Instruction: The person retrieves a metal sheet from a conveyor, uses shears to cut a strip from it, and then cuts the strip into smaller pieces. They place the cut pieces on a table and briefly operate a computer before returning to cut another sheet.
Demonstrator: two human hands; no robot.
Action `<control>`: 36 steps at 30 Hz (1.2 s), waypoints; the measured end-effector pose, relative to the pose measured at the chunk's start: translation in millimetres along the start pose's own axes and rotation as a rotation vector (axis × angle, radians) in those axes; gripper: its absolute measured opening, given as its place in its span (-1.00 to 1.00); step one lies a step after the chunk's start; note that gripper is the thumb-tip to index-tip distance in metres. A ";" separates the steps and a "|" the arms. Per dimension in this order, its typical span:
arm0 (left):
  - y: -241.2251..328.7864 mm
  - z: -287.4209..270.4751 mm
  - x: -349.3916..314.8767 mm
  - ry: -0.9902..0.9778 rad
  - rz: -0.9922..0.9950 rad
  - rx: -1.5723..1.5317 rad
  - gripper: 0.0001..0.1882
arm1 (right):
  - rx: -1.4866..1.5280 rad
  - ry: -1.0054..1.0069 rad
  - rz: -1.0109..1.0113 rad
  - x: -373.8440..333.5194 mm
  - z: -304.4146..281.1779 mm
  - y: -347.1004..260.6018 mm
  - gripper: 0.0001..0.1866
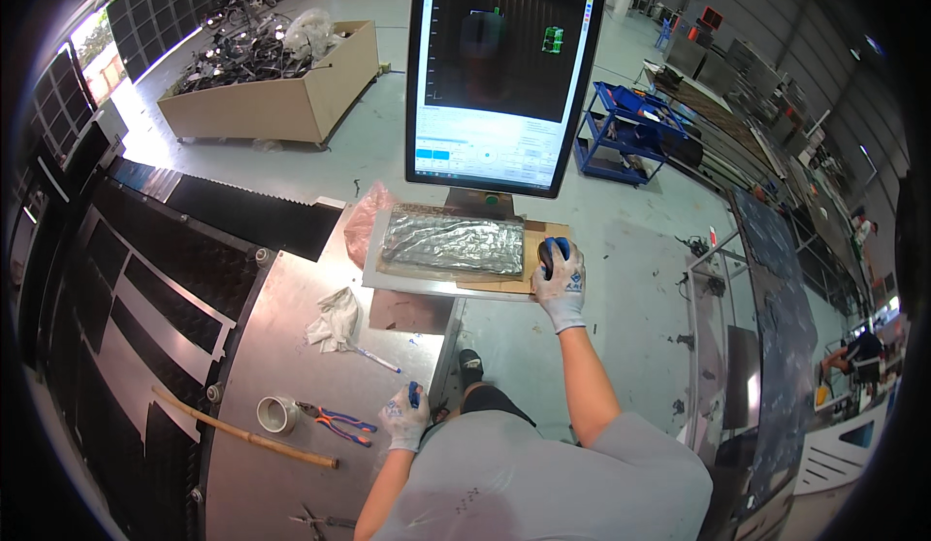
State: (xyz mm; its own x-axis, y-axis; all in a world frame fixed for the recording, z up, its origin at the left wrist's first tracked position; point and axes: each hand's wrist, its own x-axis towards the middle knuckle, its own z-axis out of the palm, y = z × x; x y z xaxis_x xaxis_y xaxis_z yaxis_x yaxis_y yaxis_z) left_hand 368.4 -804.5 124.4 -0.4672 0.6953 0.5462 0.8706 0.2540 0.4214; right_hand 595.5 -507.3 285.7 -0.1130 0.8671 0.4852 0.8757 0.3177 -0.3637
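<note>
My right hand point(561, 287), in a white work glove with blue fingertips, is wrapped over a dark computer mouse point(544, 262) on a piece of cardboard point(532, 240). Left of it on the same small shelf lies a keyboard point(452, 244) under wrinkled clear plastic. A large upright monitor point(495, 143) rises behind, showing a dark drawing area with a small green shape. Gloved alike, my left hand point(403, 417) rests low by the metal table's edge, its fingers curled in, with no object showing in them. Pliers point(337, 423) with orange and blue handles lie beside it.
On the metal table point(262, 347) are a white cup point(276, 414), a bamboo stick point(247, 431), a crumpled cloth point(335, 321), a pen point(378, 359) and another tool point(320, 520). Black cut sheets lie left. Beyond stand a scrap-filled bin point(335, 80) and a blue cart point(630, 139).
</note>
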 end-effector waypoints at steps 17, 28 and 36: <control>19.6 -15.2 16.4 -0.568 -0.378 -0.100 -0.71 | -0.046 -0.032 -0.233 10.6 13.7 36.4 -0.41; 18.5 -21.2 20.8 -0.646 -0.383 -0.153 -0.60 | 0.032 0.017 -0.222 11.8 22.5 52.5 -0.41; 4.0 -39.0 42.7 -0.354 -0.603 -0.392 -0.60 | -0.026 0.048 -0.236 14.6 26.2 59.9 -0.41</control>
State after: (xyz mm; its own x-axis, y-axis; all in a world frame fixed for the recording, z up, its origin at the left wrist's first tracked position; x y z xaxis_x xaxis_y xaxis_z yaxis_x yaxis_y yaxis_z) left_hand 345.9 -800.0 177.6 -0.7058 0.7024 -0.0914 0.3354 0.4451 0.8303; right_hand 634.0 -465.5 250.1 -0.2945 0.7504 0.5918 0.8395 0.4990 -0.2149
